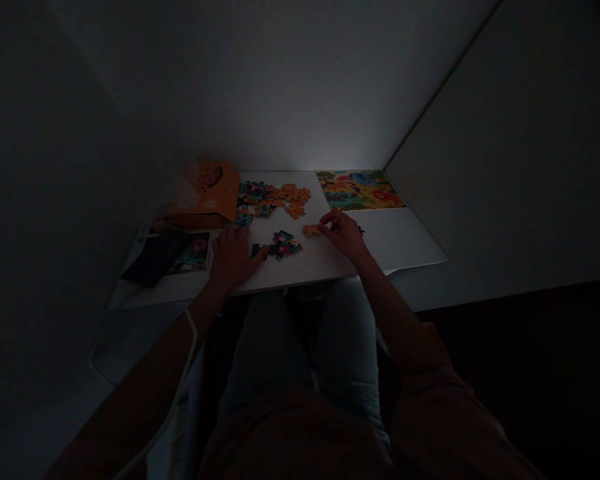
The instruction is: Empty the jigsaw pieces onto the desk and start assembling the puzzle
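Note:
My right hand pinches an orange jigsaw puzzle piece just above or on the white tabletop. Left of it lies a small joined cluster of dark, multicoloured puzzle pieces. My left hand rests on the table with its fingers spread, its thumb close to a dark piece beside the cluster. Beyond both hands is a heap of loose orange and dark pieces. Another dark piece shows partly behind my right hand.
An orange box stands at the back left. A colourful animal picture lies at the back right. On the left, a dark flat object overlaps another picture sheet. Walls bound the table behind and to the right. The light is dim.

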`<act>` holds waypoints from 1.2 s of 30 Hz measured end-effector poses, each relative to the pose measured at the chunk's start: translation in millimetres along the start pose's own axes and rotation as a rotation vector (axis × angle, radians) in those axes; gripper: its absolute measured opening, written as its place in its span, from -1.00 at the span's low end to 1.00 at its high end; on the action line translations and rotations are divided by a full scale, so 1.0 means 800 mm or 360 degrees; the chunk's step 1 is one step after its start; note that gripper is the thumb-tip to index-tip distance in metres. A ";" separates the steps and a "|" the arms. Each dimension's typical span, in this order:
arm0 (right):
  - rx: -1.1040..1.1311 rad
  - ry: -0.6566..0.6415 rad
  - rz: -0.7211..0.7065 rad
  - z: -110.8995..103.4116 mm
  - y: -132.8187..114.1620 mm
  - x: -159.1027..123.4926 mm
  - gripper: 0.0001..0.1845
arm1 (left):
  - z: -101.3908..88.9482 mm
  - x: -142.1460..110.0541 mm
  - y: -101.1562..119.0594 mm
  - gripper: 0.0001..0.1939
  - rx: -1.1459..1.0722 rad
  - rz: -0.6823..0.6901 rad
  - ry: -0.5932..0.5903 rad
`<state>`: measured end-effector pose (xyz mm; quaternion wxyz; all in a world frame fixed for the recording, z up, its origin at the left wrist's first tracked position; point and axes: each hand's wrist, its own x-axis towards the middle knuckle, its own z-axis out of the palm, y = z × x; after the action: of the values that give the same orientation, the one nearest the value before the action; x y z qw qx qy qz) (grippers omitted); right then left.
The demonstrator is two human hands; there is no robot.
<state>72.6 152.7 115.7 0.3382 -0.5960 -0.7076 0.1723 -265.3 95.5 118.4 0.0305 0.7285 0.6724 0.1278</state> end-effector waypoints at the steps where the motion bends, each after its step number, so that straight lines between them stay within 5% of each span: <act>1: -0.0062 -0.0020 0.0019 0.004 0.001 0.000 -0.71 | 0.000 0.000 0.000 -0.17 0.0004 0.0002 0.0002; 4: -0.0259 -0.0151 0.0001 0.017 -0.001 -0.001 -0.56 | -0.002 0.000 0.000 -0.17 0.0005 0.0001 0.0010; 12: -0.0558 -0.0207 -0.0025 0.016 -0.013 -0.033 -0.60 | -0.006 -0.001 0.005 -0.19 0.0040 -0.0015 0.0010; 19: -0.0142 0.0491 0.0072 -0.085 0.087 -0.037 -0.39 | 0.000 0.004 0.001 -0.14 0.0045 0.0003 0.0022; 24: -0.0328 0.0485 0.0451 -0.137 0.151 -0.015 -0.52 | -0.003 0.005 0.001 -0.13 0.0077 -0.0030 0.0002; 28: -0.0482 0.0463 0.0377 -0.115 0.146 -0.034 -0.50 | -0.005 0.004 0.003 -0.13 0.0099 -0.0041 0.0026; 33: -0.0690 -0.0052 -0.0031 -0.071 0.119 -0.071 -0.45 | -0.001 0.006 -0.001 -0.11 0.0080 -0.0058 0.0038; 36: -0.0718 -0.0082 -0.0027 -0.073 0.125 -0.084 -0.45 | -0.001 0.007 -0.002 -0.09 0.0075 -0.0083 0.0032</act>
<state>189.7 101.7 74.0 0.1797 -0.6460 -0.7415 0.0221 -266.8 101.3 119.5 0.0099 0.7099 0.6942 0.1186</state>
